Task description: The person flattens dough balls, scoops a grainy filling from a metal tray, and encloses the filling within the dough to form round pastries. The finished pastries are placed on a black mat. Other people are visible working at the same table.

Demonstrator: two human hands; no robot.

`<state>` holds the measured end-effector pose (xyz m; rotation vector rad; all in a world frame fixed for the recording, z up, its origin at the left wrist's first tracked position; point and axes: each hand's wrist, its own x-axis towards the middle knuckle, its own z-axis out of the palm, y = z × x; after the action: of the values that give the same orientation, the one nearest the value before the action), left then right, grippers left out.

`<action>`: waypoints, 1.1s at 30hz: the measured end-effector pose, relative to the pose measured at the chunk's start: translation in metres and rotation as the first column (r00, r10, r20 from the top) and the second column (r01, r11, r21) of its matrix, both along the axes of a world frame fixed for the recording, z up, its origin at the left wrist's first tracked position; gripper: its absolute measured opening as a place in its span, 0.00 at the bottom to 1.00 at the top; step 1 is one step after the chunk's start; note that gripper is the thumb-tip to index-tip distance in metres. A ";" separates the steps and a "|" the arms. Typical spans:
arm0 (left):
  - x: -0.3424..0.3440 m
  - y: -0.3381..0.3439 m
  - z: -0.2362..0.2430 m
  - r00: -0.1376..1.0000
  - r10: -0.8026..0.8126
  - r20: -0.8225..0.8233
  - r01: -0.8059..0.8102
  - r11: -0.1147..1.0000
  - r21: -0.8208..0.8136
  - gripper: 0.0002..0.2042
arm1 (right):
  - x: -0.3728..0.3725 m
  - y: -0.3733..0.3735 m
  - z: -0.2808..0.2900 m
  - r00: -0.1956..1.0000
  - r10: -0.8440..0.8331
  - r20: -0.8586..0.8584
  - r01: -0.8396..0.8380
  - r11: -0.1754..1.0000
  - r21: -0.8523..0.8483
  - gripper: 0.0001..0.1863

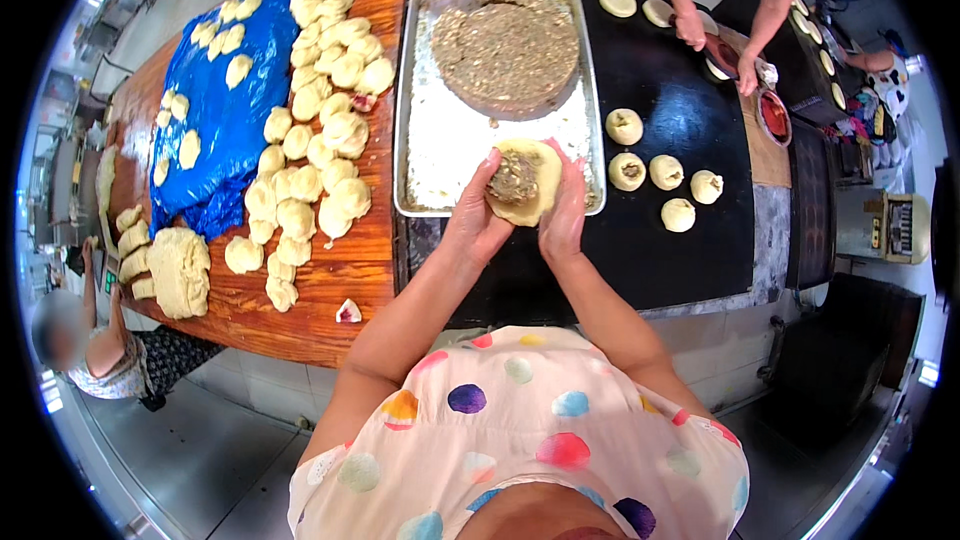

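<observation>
A flattened round of dough (541, 183) with a lump of brown, speckled filling (514, 178) on it lies between my two hands, over the near edge of a metal tray (404, 120). My left hand (478, 208) cups the dough from the left, its thumb against the filling. On the other side my right hand (565, 202) supports the rim with its fingers. A big round mass of the same filling (507, 55) sits in the tray, a smaller piece behind it. Several gathered dough balls (666, 172), some with filling showing at the top, rest on the black surface to the right.
Many pale dough pieces (295, 220) cover the wooden table (350, 270) at left, beside a blue plastic sheet (215, 90) and a large dough block (180, 272). Across the black table (690, 270), another person's hands (748, 70) work near flat dough discs (618, 2). A further person stands at far left.
</observation>
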<state>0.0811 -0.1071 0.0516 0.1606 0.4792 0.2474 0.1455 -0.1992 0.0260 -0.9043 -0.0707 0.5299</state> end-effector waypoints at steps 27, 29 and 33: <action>0.060 -0.020 -0.014 0.953 -0.084 -0.290 0.183 0.925 0.334 0.22 | 0.034 -0.003 -0.017 0.941 -0.091 0.326 0.244 0.850 -0.467 0.21; 0.058 -0.003 -0.028 0.928 -0.085 -0.363 0.211 0.923 0.323 0.26 | 0.025 0.006 -0.011 0.942 0.045 0.334 0.103 0.906 -0.411 0.23; 0.064 0.005 -0.034 0.863 -0.149 -0.483 0.398 0.791 0.466 0.28 | 0.042 0.021 -0.017 0.975 0.049 0.217 0.055 0.891 -0.451 0.28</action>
<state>0.1452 -0.1020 0.0177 0.8713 0.8032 0.0441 0.1874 -0.1782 0.0091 -1.4244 -0.1536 0.4457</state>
